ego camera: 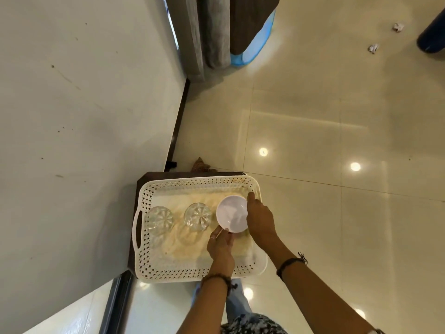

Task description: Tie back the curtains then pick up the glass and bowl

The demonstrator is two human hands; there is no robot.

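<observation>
A small white bowl [231, 212] sits at the right end of a white perforated tray [144, 261]. My left hand [221, 247] touches the bowl's near rim with its fingertips. My right hand [260, 218] cups the bowl's right side, fingers reaching past its far edge. Two clear ribbed glasses stand in the tray: one [198, 216] just left of the bowl, one [160, 220] at the left end by the handle. Grey curtains [212, 32] hang at the top of the view beside the wall.
The tray rests on a dark low stand [154, 175] against a cream wall [72, 116]. A blue mesh hamper [252, 44] stands by the curtains. Two crumpled papers [373, 47] and a dark blue object [431, 39] lie on the glossy tiled floor.
</observation>
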